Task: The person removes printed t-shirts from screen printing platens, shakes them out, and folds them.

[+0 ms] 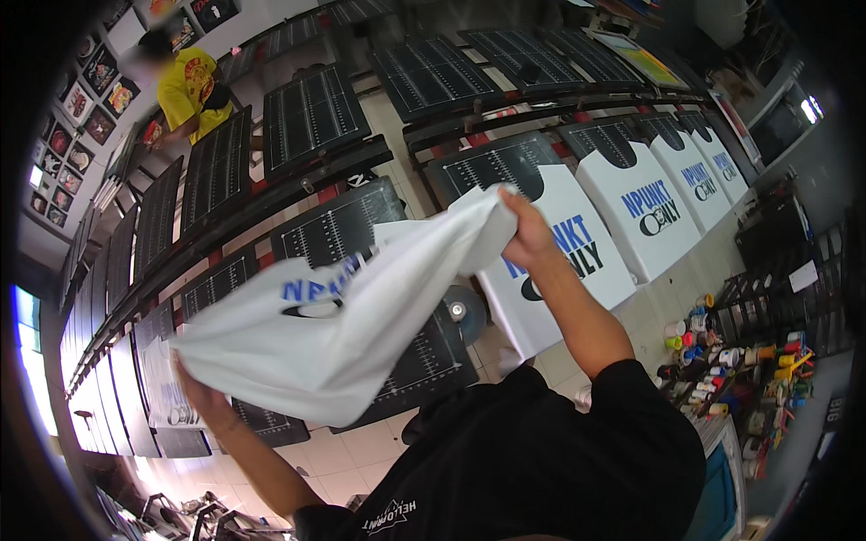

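Far-left cloth: a white printed cloth [161, 397] is lying on a board near the left hand.
Person in yellow [191, 86]: this person is standing far back on the left.
Left hand [203, 397]: it is gripping the low left end of the white shirt [347, 361], with its fingers closing on the edge; I cannot tell where the thumb is sitting.
White shirt: it is hanging in the air between both hands, sagging and looking blurry, with its blue and black print showing.
Black boards [338, 216]: they are lying flat below and behind the shirt.
Right hand [532, 233]: it is holding the high right end tight, its fingers bending around the cloth.
Printed shirts [645, 216]: they are lying on boards in a row on the right.
Tubs and bottles [728, 358]: they are crowding together, far right.
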Demonstrator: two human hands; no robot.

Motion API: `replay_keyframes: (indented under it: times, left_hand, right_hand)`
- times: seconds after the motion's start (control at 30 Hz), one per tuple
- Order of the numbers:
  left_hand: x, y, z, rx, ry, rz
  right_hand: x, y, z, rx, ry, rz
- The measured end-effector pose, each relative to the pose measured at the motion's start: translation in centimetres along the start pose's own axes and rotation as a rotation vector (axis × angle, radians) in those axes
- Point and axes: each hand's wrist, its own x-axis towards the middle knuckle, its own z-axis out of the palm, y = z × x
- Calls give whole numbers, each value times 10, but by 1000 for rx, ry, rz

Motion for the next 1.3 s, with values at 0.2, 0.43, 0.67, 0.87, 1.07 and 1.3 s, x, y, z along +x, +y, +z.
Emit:
replay_keyframes:
  times: [0.2,0.43,0.67,0.87,1.07,1.3]
  left_hand:
    - [-37,86,96,214,-51,590]
    - [-141,73,285,42,-19,456]
    - [-148,8,440,-95,-225,193]
    - [-41,-93,433,68,-80,15]
    - [-36,-32,448,-57,-151,238]
    - [-203,-40,410,256,53,166]
  right_hand:
    - [-44,-174,-40,-215,-391,-309]
    - [-105,-347,-86,-495,-16,-716]
    - [-107,-397,-83,-529,337,-447]
    - [-27,-427,-150,-538,411,-146]
    - [-29,-459,-152,-410,114,-120]
    - [-155,-422,-196,-604,526,-118]
